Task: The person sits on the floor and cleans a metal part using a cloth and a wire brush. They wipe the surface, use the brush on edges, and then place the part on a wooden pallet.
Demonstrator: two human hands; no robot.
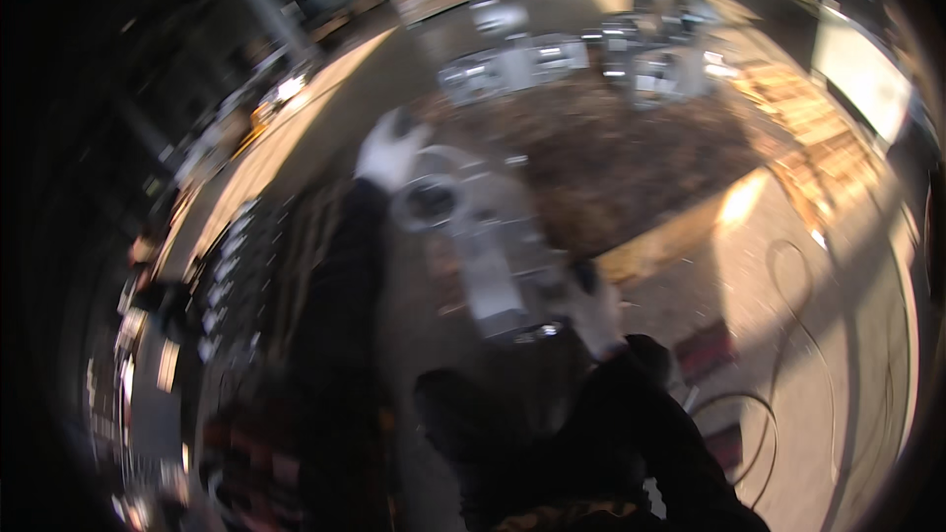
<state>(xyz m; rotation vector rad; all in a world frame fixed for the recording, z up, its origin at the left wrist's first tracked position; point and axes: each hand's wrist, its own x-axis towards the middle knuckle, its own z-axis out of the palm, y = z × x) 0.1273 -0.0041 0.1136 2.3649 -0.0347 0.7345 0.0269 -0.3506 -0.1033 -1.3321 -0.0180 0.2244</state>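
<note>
A large grey metal part (491,266) lies lengthwise between my hands in the head view. Its far end has a round ring (431,201) with a dark hole, and the near end is a blocky body. My left hand (392,151), in a white and dark glove, grips the far end beside the ring. On the right flank of the near end, my right hand (597,314), gloved alike, holds the body. Motion blur hides the fingers' exact placement. Below the part, the dark clothing of my body fills the view.
Several similar metal parts (514,66) stand along the far side of a brown, worn tabletop (628,155). Wooden pallets (805,103) lie to the right. A cable (809,332) loops over the concrete floor (665,310). Rows of metal pieces (229,273) stand at left.
</note>
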